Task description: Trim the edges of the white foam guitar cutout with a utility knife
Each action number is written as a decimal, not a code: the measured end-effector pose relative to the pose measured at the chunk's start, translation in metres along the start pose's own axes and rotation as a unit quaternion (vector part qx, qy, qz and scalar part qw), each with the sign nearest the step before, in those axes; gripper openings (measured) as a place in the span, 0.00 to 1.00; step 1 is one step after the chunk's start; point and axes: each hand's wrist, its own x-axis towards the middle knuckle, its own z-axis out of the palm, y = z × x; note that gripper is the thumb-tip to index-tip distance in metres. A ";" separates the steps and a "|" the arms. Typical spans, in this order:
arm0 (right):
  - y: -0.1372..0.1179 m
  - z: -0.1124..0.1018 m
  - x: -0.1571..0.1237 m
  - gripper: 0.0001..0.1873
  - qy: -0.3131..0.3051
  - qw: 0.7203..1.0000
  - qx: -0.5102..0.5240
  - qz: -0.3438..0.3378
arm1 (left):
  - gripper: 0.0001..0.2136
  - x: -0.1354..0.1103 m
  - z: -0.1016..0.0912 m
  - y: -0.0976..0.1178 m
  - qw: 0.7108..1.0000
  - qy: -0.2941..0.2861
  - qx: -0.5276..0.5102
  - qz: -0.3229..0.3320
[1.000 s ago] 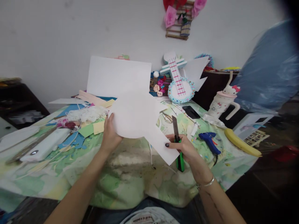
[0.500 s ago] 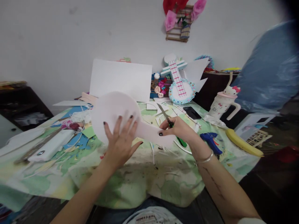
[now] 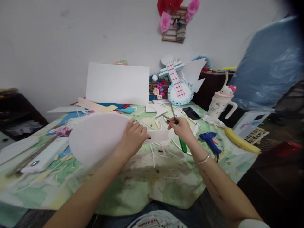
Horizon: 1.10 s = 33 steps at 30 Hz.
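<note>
A white foam cut-out (image 3: 95,139), round with a narrow neck, lies nearly flat over the table. My left hand (image 3: 134,137) is closed on it where the round part meets the neck. My right hand (image 3: 180,128) grips a green-handled utility knife (image 3: 182,144), its blade pointing up and away, beside the far end of the neck. Thin white offcut strips (image 3: 161,150) lie on the table below both hands.
A white board (image 3: 117,83) leans on the wall beside a decorated foam guitar (image 3: 177,85). A blue glue gun (image 3: 210,141), banana (image 3: 241,144), phone (image 3: 193,113) and cat mug (image 3: 220,101) sit right. A white power bank (image 3: 44,155) and coloured scraps lie left.
The cut-out has been turned and laid down flatter, its round part swinging left. My left hand shifted from flat on the disc to gripping near the neck. The knife hand moved up slightly.
</note>
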 end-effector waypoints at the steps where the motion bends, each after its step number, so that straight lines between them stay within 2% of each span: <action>1: -0.001 -0.002 -0.005 0.09 0.000 1.000 0.008 0.016 | 0.11 0.001 0.001 0.001 1.000 -0.010 0.003 -0.001; 7: 0.001 0.005 -0.054 0.10 -0.100 0.983 0.080 0.135 | 0.05 0.009 0.006 0.018 0.996 -0.088 -0.007 0.002; 12: 0.015 0.017 -0.080 0.10 -0.133 0.975 0.104 0.145 | 0.04 0.014 0.004 0.021 0.989 -0.145 -0.010 0.013; 17: 0.018 0.027 -0.083 0.04 -0.170 0.974 0.085 0.121 | 0.06 0.015 0.007 0.023 0.986 -0.166 -0.004 0.013; 20: 0.016 0.034 -0.081 0.03 -0.165 0.978 0.064 0.114 | 0.08 0.014 0.009 0.026 0.987 -0.161 -0.005 0.011; 26: 0.014 0.041 -0.076 0.06 -0.128 0.988 -0.015 0.090 | 0.07 0.011 0.014 0.025 0.987 -0.161 -0.021 0.017; 33: 0.008 0.042 -0.071 0.10 -0.131 0.983 -0.101 0.074 | 0.09 0.011 0.018 0.028 0.987 -0.158 -0.022 0.005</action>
